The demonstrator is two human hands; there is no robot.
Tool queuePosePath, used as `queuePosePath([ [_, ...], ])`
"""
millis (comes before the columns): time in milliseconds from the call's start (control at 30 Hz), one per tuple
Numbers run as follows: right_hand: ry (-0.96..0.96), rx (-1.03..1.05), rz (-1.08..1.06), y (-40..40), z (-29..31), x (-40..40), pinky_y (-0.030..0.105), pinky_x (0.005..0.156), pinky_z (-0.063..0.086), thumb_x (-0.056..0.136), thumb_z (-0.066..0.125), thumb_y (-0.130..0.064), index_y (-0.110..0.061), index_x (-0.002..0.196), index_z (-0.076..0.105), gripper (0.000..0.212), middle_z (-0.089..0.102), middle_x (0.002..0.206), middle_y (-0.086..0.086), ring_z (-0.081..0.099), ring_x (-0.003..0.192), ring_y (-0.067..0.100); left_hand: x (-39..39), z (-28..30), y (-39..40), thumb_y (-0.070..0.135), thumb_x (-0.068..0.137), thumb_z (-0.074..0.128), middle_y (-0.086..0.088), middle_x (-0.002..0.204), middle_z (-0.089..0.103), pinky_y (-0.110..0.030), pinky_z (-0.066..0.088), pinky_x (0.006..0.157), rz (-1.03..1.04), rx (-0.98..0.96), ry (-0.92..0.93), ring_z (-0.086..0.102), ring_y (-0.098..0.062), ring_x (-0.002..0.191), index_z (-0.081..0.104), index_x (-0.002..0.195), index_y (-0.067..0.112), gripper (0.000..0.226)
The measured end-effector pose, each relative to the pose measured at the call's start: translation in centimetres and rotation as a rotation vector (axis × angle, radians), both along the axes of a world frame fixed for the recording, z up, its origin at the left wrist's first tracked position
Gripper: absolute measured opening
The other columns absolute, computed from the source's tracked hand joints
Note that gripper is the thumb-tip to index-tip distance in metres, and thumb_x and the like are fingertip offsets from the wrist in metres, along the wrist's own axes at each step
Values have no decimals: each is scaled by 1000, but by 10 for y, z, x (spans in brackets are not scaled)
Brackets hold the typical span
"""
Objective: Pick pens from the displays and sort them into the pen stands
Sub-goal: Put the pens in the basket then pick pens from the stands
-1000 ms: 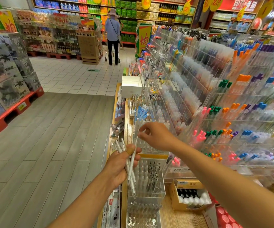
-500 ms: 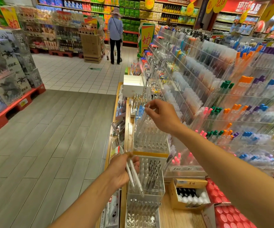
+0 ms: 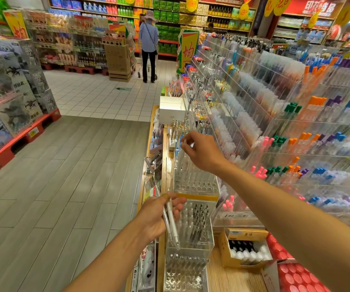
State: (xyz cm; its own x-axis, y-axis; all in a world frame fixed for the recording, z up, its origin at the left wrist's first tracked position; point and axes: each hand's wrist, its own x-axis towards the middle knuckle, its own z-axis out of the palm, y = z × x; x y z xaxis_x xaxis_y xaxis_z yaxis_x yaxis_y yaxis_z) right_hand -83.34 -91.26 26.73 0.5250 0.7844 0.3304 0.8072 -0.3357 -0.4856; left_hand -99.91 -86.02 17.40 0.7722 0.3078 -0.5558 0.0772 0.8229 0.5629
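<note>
two hands busy — right hand (image 3: pixel 201 151) pinches one white pen (image 3: pixel 180 153) by its top over the clear stand (image 3: pixel 195 184) just below, left hand (image 3: pixel 159 216) grips spare pens (image 3: pixel 171 220) — probably a ready supply.

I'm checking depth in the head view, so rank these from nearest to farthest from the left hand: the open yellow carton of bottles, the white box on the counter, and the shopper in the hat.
Measured from the left hand:
1. Open yellow carton of bottles, low on the counter, to the right.
2. White box, farther along the counter, up the aisle.
3. Shopper in the hat, far down the aisle by the back shelves.
</note>
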Motion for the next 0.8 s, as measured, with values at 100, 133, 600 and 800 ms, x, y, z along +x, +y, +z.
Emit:
queuePosePath([
  [100, 6, -10, 2, 1, 2, 4, 25, 72, 40, 97, 56, -22, -13, 107, 63, 16, 64, 98, 0, 52, 79, 12, 0, 1, 3, 10, 103, 44, -24, 88, 74, -23, 49, 38, 15, 7, 15, 60, -18, 47, 53, 122, -9, 28],
  [133, -7, -38, 4, 1, 2, 6, 25, 72, 39, 97, 56, -22, -13, 107, 64, 16, 64, 98, 0, 52, 78, 11, 0, 1, 3, 10, 103, 44, -24, 89, 74, -23, 49, 37, 20, 6, 19, 60, -18, 47, 53, 122, -9, 28],
  [600, -218, -235, 70, 5, -15, 3, 37, 89, 45, 91, 65, -24, -16, 110, 68, 21, 58, 108, 4, 49, 107, 22, 1, 8, 1, 12, 103, 47, -26, 99, 73, -22, 48, 38, 12, 27, -23, 57, -15, 47, 52, 109, -4, 17],
  [800, 164, -90, 41, -26, -36, -16, 22, 66, 42, 89, 66, -29, -21, 96, 70, 11, 62, 80, -10, 57, 75, 5, 5, 13, -4, 12, 101, 50, -22, 102, 74, -23, 55, 44, 38, 46, -76, 65, -19, 55, 58, 116, -5, 24],
])
